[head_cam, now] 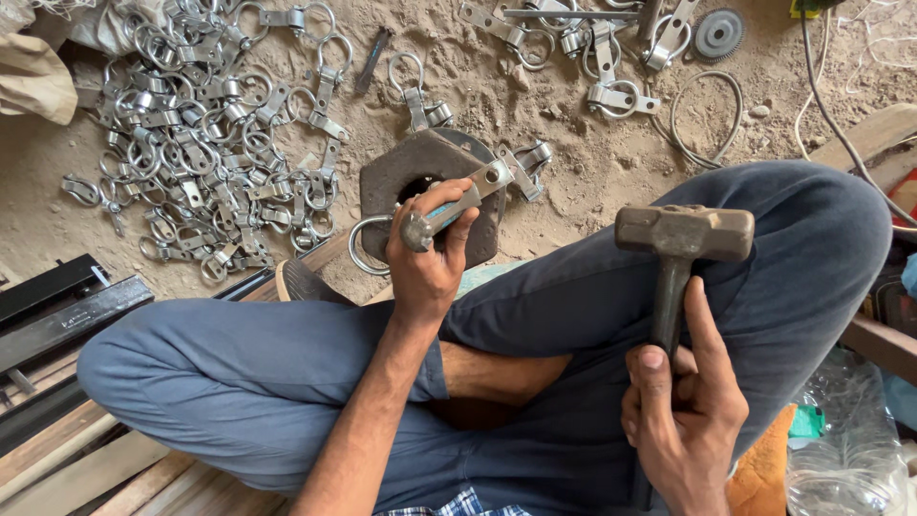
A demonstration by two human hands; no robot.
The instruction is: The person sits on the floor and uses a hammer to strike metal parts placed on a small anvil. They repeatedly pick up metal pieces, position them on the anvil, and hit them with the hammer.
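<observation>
- Gripped in the right hand [683,420], nearest the camera, a hammer [680,258] is being held upright by its dark handle, its blocky steel head raised on the near right of the iron block [420,177].
- A punch-like tool [441,215] with a pale blue shaft is being clasped in the closed left hand [428,263], its tip being pressed against a flat clamp strip [492,177] lying on the block's top.
- The block, dark, angular and holed in the middle, is being kept on the sandy ground just beyond the crossed legs; a steel ring [361,250] is showing at its near left edge.
- A heap of finished ring clamps [205,143] is lying to the left of the block, and a smaller scatter [592,57] beyond it to the right, beside a small toothed wheel [718,33].
- A glancing blow is judged the main risk: the left fingers are being held close under the punch head, so a strike landing off-centre could catch them.
- The strip looks unclamped, so it could be sent skidding off the block if the punch is being held tilted.
</observation>
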